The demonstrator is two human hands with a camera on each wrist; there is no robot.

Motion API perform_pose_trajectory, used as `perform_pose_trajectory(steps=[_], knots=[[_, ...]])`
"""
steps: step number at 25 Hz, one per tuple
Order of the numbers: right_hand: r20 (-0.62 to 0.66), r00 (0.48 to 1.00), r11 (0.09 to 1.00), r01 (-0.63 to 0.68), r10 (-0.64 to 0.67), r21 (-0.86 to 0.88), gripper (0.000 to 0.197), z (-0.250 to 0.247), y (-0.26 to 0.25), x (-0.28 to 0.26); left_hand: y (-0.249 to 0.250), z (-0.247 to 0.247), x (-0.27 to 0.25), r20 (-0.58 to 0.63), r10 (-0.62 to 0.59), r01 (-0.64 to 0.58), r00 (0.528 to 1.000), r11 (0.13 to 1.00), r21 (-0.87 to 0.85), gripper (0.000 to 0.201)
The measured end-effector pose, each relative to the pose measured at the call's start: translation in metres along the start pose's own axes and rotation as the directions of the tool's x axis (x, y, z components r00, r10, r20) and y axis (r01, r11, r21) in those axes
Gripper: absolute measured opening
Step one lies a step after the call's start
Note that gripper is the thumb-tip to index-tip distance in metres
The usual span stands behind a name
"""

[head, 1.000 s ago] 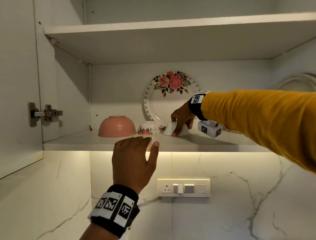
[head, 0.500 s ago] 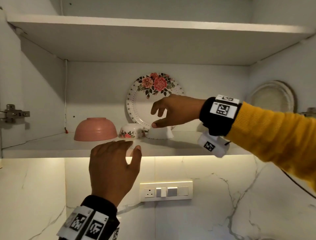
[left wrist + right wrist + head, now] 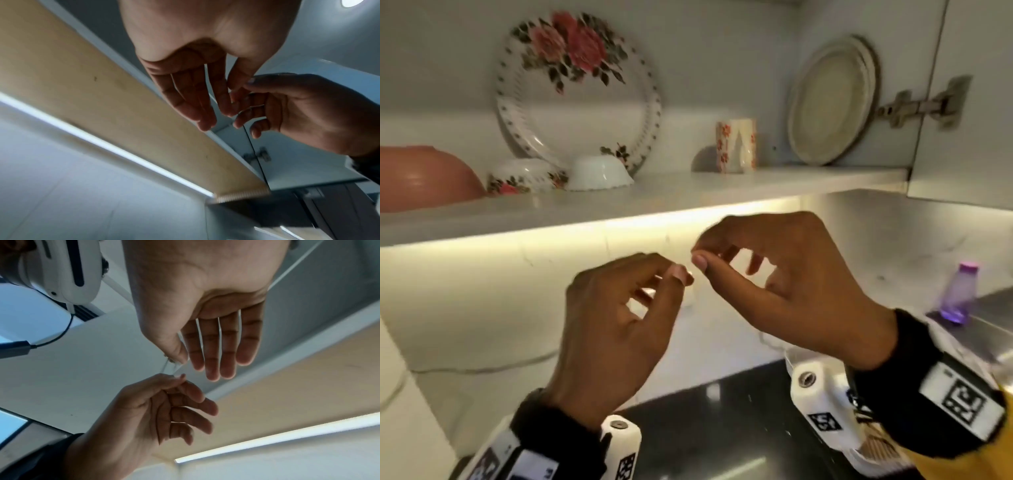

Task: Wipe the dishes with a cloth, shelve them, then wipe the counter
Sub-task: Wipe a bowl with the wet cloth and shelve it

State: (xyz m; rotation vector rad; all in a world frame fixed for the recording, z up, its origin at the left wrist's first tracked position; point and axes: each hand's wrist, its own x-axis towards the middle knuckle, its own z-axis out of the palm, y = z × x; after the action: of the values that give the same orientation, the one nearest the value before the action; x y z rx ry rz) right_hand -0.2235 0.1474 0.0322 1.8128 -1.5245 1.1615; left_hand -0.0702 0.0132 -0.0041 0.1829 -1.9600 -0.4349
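On the cupboard shelf (image 3: 688, 192) a pink bowl (image 3: 424, 178), a small floral bowl (image 3: 524, 174) and a white bowl (image 3: 599, 173) lie upside down. A floral plate (image 3: 578, 92) leans on the back wall behind them. Below the shelf's front edge, my left hand (image 3: 671, 277) and right hand (image 3: 705, 253) meet, thumb tips almost touching. In the right wrist view a thin strand (image 3: 167, 365) runs from my right hand (image 3: 185, 360), pinched at thumb and forefinger, to the thumb and forefinger of my left hand (image 3: 179, 378). No cloth is in view.
A floral mug (image 3: 736, 145) and pale plates (image 3: 828, 102) stand at the shelf's right end. An open cabinet door (image 3: 969, 154) with its hinge (image 3: 924, 106) is beside them. Below lie the dark counter (image 3: 722, 411) and a purple bottle (image 3: 959, 294) at the right.
My right hand let go of the white bowl on the shelf and dropped below the shelf edge. My left hand came in beside it. The view shifted right and down.
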Motion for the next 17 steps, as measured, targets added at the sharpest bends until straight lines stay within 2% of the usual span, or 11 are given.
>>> perform_pose_trajectory(steps=[3, 5, 7, 9, 12, 14, 17], knots=[[0.164, 0.963, 0.976, -0.201, 0.213, -0.088, 0.020, 0.009, 0.049, -0.069, -0.019, 0.056, -0.040, 0.231, -0.130, 0.140, 0.964, 0.990, -0.028, 0.022], [0.290, 0.880, 0.922, -0.323, 0.375, -0.214, 0.024, 0.013, 0.087, -0.114, -0.032, 0.093, -0.068, 0.367, -0.178, 0.197, 0.913, 0.980, -0.014, 0.021], [0.400, 0.759, 0.852, -0.397, 0.514, -0.342, 0.021, 0.019, 0.133, -0.162, -0.043, 0.128, -0.097, 0.471, -0.207, 0.242, 0.857, 0.970, -0.014, 0.022], [0.456, 0.653, 0.794, -0.446, 0.605, -0.414, 0.015, 0.026, 0.176, -0.203, -0.051, 0.157, -0.121, 0.543, -0.251, 0.318, 0.801, 0.948, -0.030, 0.025], [0.512, 0.419, 0.661, -0.506, 0.750, -0.554, 0.016, 0.032, 0.241, -0.257, -0.056, 0.197, -0.151, 0.613, -0.318, 0.401, 0.723, 0.916, 0.003, 0.031], [0.542, 0.263, 0.597, -0.465, 0.798, -0.654, 0.026, 0.036, 0.278, -0.287, -0.057, 0.218, -0.165, 0.638, -0.349, 0.433, 0.687, 0.901, 0.028, 0.033], [0.621, 0.054, 0.599, -0.337, 0.782, -0.726, 0.049, 0.047, 0.317, -0.322, -0.057, 0.236, -0.175, 0.649, -0.383, 0.471, 0.658, 0.881, 0.043, 0.033]])
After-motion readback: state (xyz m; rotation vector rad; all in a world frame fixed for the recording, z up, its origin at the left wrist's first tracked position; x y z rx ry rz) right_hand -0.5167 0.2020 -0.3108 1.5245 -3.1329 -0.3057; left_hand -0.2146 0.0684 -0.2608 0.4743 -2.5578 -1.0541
